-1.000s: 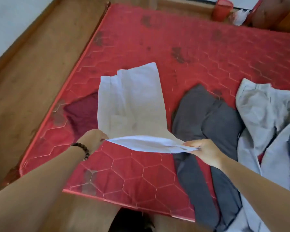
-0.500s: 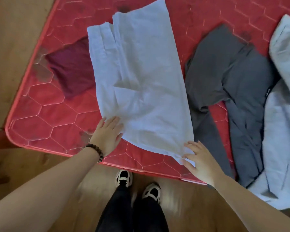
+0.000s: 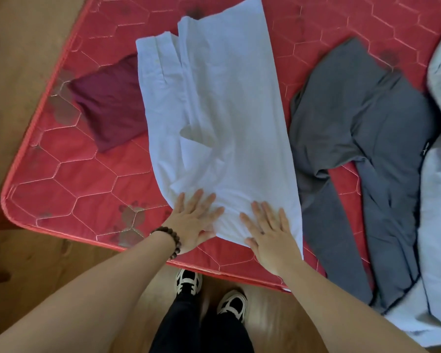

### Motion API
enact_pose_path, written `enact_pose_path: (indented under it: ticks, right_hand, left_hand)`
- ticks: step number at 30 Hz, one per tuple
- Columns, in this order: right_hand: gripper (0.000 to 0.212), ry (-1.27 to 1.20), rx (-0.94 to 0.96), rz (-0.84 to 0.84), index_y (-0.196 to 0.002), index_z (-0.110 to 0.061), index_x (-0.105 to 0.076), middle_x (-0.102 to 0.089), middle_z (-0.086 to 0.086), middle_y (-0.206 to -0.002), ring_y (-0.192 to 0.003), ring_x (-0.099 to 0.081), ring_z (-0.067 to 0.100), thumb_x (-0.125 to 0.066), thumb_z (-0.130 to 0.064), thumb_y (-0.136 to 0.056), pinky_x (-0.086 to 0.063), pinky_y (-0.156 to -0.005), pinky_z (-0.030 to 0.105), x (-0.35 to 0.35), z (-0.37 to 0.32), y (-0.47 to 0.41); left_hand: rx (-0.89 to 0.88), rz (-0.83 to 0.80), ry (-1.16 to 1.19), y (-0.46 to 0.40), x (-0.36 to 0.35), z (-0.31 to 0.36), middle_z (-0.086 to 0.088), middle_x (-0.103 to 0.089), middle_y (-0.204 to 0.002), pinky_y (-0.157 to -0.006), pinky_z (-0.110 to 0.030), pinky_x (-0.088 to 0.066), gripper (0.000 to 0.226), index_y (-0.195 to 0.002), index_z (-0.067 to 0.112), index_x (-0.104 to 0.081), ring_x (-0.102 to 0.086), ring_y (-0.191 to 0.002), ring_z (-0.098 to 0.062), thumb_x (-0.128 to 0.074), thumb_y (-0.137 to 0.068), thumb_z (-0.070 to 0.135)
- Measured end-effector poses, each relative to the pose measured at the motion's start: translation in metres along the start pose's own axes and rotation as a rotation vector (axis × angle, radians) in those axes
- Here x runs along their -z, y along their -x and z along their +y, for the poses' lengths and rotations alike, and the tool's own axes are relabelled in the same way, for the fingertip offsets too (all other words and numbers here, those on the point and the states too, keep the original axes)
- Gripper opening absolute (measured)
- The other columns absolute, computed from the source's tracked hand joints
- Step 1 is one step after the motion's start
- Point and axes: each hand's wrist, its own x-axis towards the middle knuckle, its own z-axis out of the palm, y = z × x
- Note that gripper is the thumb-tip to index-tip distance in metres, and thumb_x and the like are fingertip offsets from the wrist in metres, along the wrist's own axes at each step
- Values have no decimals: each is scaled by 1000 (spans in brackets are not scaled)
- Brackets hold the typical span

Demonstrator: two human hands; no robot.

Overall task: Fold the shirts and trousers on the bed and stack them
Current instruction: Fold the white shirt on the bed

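Left hand [image 3: 194, 220] lying flat, fingers straight and spread, pressing near end of white trousers [image 3: 219, 118] onto mattress [image 3: 69, 184]. Right hand [image 3: 267, 230] lying flat just beside it, fingers straight, pressing same end. Neither hand gripping cloth. White trousers stretching away beyond both hands. Maroon garment [image 3: 107, 103] lying beyond and left of left hand, partly tucked under trousers' edge. Grey trousers [image 3: 362, 138] sprawling right of right hand, pale garments [image 3: 438, 225] lying further right. Beaded bracelet [image 3: 169, 239] circling left wrist.
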Motion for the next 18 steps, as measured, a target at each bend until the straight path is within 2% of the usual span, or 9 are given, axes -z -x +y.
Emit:
enact_pose_path:
  ticks: [3,5,7,9,10,11,15,18]
  right_hand:
    - [61,-38,-67,-49,-143,-29,-43,-34,9,-154,-143,-28,32,-11,-53,-97,-13,-117,55,24,-10,-4]
    - [69,-62,-101,-24,-133,-27,-56,-48,9,-144,-136,-42,29,-3,-54,-98,-25,-113,53,45,-19,-11]
    - [56,-87,-93,41,-121,-22,-66,-59,11,-133,-126,-54,29,-22,-49,-100,-39,-104,50,69,-28,-24]
    - [33,-131,-45,190,-114,-17,-69,-60,15,-129,-121,-58,31,-61,-37,-89,-44,-99,50,92,-39,-47]
    - [36,-181,-27,229,-113,-15,-68,-60,17,-128,-120,-58,33,-74,-31,-80,-45,-98,50,105,-46,-61]
    - [40,-227,-5,260,-112,-13,-68,-59,18,-129,-121,-57,34,-79,-26,-76,-46,-99,51,116,-52,-76]
    - [38,-380,30,298,-121,-10,-60,-46,18,-141,-129,-46,36,-67,-15,-84,-42,-105,48,161,-74,-145]
    - [42,-395,38,331,-126,-7,-57,-42,21,-145,-133,-43,38,-65,-9,-85,-42,-105,49,179,-85,-200]
  left_hand:
    - [20,133,139,10,22,-7,1,-5,-161,-118,-41,9,69,-153,29,-10,5,-148,-21,-4,-91,59]
    - [81,309,207,20,39,-18,-7,-32,-154,-118,-39,-6,61,-148,19,-33,-20,-146,-26,-18,-96,48]
    - [176,446,286,25,53,-38,-14,-49,-141,-113,-42,-26,46,-139,12,-48,-41,-134,-33,-46,-97,31]
    - [278,519,358,25,70,-63,-16,-53,-134,-106,-46,-37,44,-134,9,-52,-48,-125,-35,-58,-92,20]
    - [323,542,383,24,81,-76,-16,-53,-133,-105,-47,-39,44,-133,8,-53,-49,-123,-36,-59,-91,17]
    - [358,560,396,22,91,-91,-15,-54,-132,-104,-47,-40,44,-132,8,-54,-49,-122,-36,-60,-90,16]
    - [429,600,412,-5,125,-154,-11,-54,-123,-96,-48,-44,43,-131,7,-53,-50,-111,-32,-57,-90,15]
    - [491,599,510,-35,144,-198,-13,-49,-123,-98,-46,-42,44,-134,10,-51,-46,-114,-33,-55,-91,17]
